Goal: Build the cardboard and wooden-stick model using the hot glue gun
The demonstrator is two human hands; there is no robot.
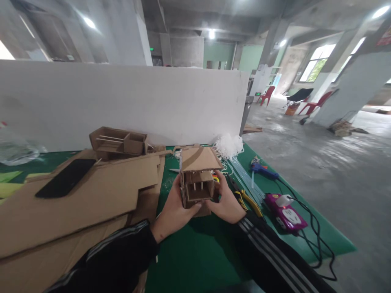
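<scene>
Between my two hands is a small cardboard box model (200, 160) with a slanted top flap and an open front compartment. Thin white sticks stand inside that compartment. My left hand (177, 207) is closed around its left side, thumb along the lower front edge. On the opposite side my right hand (226, 202) grips the lower right corner, its thumb near the other one. The fingers behind the model are partly hidden. Just right of my right hand lie yellow-and-black pliers (251, 203).
Cardboard sheets (91, 203) cover the left of the green table (189, 252), bearing a black phone (65, 178) and another cardboard box (119, 142). Clear glue sticks (246, 179), a blue glue gun (264, 170), white string (229, 145) and a purple power strip (285, 213) with cords lie right.
</scene>
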